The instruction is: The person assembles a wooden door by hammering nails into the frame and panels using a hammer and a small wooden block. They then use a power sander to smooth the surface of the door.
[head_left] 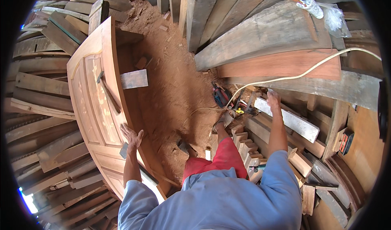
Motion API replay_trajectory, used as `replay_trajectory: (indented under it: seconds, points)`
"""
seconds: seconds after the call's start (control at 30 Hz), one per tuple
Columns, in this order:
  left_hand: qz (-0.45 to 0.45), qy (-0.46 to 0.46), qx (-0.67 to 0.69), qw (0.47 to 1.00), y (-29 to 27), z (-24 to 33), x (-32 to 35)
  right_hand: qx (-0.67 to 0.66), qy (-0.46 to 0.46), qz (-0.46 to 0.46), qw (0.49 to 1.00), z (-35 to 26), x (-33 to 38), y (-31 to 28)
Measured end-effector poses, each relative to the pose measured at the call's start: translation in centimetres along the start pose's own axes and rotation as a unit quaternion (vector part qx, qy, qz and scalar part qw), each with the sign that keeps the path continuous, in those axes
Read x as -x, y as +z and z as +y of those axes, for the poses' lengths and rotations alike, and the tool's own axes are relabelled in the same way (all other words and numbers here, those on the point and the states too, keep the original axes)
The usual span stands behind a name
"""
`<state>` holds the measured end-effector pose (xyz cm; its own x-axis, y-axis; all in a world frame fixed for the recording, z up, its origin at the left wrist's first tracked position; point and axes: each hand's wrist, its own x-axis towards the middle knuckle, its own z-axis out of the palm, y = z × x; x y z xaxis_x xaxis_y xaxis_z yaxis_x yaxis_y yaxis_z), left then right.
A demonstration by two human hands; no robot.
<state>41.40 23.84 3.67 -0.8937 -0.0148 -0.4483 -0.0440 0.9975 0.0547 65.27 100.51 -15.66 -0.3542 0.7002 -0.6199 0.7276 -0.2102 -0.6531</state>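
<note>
My left hand [131,137] lies on the edge of a panelled wooden door [95,103], its fingers spread. A hammer [108,92] with a wooden handle rests on the door beyond that hand. By my left wrist is a small grey flat object [124,151], partly covered by the arm. Out to the right, my right hand [273,98] is closed above the far end of a whitish board [287,120]. A small pale bit shows at its fingertips, too small to name.
A pale cable [301,74] runs across the planks [281,65] at right down to a power tool [221,95] on the sawdust-covered floor [163,67]. Stacked boards [45,85] line the left side. A plastic bag [334,22] lies at the far right. Wood offcuts [246,146] surround my right leg.
</note>
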Motion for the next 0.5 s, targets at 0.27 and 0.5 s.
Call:
replay_trajectory:
  seconds: [0.27, 0.5]
  points:
    - [0.029, 0.052, 0.008, 0.998, 0.6, -0.4, -0.7, -0.161, 0.229, 0.049, 0.959, -5.9, -0.8, 5.1]
    - [0.063, 0.059, 0.009, 0.996, -0.2, 0.3, -0.3, -0.153, 0.198, 0.079, 0.965, -6.4, -3.8, 8.3]
